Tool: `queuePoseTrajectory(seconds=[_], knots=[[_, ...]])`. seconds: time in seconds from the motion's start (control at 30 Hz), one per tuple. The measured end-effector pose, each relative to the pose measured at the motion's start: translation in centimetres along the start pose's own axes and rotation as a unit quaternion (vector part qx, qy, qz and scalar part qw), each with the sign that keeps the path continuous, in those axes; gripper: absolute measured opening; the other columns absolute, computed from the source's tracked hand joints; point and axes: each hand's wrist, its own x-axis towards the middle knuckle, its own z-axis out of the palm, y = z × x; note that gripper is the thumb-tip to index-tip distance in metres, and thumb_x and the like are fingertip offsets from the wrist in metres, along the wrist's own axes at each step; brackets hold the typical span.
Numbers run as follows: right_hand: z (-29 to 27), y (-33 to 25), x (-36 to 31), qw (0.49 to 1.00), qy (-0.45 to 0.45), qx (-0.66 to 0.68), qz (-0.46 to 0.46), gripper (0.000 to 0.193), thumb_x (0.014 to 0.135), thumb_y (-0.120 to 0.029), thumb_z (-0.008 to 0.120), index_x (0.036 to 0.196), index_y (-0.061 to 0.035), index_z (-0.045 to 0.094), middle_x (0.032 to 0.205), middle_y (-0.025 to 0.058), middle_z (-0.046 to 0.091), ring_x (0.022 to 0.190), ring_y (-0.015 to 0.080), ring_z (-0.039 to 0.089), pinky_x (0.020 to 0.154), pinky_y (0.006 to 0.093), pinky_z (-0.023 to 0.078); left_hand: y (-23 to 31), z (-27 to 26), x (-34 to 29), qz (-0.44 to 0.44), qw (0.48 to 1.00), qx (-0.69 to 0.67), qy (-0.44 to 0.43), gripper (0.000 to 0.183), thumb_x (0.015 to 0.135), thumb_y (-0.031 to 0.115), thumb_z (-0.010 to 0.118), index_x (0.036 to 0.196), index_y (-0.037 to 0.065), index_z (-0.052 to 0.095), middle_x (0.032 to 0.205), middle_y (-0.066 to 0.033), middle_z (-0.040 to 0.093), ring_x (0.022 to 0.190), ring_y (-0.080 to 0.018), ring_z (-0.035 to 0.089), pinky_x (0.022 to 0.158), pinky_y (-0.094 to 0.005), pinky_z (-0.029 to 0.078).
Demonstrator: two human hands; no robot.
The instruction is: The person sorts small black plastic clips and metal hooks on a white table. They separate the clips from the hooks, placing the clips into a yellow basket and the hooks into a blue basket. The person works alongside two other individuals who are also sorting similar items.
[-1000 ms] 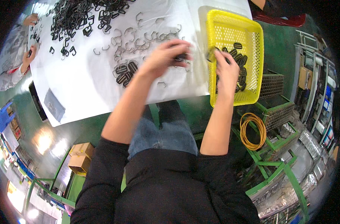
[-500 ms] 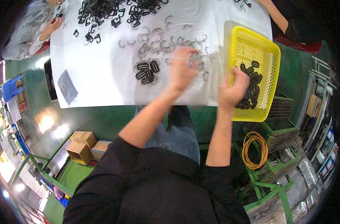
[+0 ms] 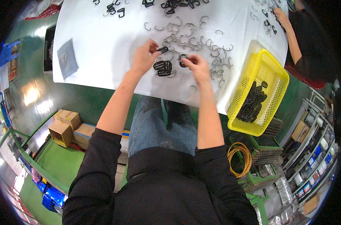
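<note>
Each of the two hands pinches a small black part

From my station, the white-covered bench (image 3: 106, 45) spreads beyond both hands, its far end cut off by the upper edge. Off to their right, a co-worker (image 3: 316, 48) in black shows only partly. The yellow basket (image 3: 275, 90) stands right of the hands, overlapping the bench's edge; its loose black pieces (image 3: 253, 105) overlap too much for me to count. The left hand (image 3: 145, 56) and right hand (image 3: 198, 66) are nearly closed, thumb against fingertips, the right slightly blurred. Left of them lies a grey packet (image 3: 67, 58), its marking unclear. Beyond them, the dark heap (image 3: 176, 5) is sliced by the frame. A small black cluster (image 3: 163, 68) sits low between the hands, its parts overlapping. Thin metal hooks (image 3: 193, 43) tangle beyond and around the right hand. Fingers partly hide the left part (image 3: 162, 49) and the right part (image 3: 183, 60), so I cannot make out their full shapes.
</note>
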Motion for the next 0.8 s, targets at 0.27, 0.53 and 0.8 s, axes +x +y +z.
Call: queuePoseTrajectory(seconds=[0.27, 0.53, 0.8], knots=[[2.7, -1.2, -1.1, 0.938, -0.121, -0.305, -0.113, 0.039, 0.072, -0.025, 0.073, 0.102, -0.0073, 0.054, 0.088, 0.0054, 0.062, 0.083, 0.023, 0.062, 0.069, 0.035, 0.049, -0.9, -4.7, -1.4, -0.096, 0.804, -0.568, -0.145, 0.021, 0.087, 0.022, 0.06, 0.095, 0.003, 0.062, 0.092, -0.0073, 0.062, 0.091, -0.0161, 0.059, 0.082, -0.0324, 0.051], [4.0, -1.1, -1.5, 0.865, -0.023, -0.487, -0.118, 0.029, 0.068, -0.027, 0.075, 0.086, -0.0083, 0.062, 0.083, 0.0096, 0.064, 0.076, 0.0238, 0.064, 0.07, 0.0358, 0.05, -0.8, 0.0, -3.2, -0.108, 0.994, 0.017, 0.028, 0.028, 0.077, 0.035, 0.068, 0.081, 0.008, 0.062, 0.062, -0.0062, 0.058, 0.062, -0.0234, 0.06, 0.054, -0.0377, 0.044], [-3.7, -2.4, -0.8, 0.995, -0.083, 0.051, 0.018, 0.022, 0.073, -0.021, 0.071, 0.089, -0.0072, 0.065, 0.077, 0.001, 0.062, 0.07, 0.0098, 0.057, 0.061, 0.0224, 0.043, -0.6, 0.4, -4.3, -0.132, 0.981, 0.128, -0.067, 0.034, 0.069, 0.037, 0.072, 0.083, 0.006, 0.066, 0.074, -0.0107, 0.065, 0.077, -0.0282, 0.063, 0.067, -0.0403, 0.047]])
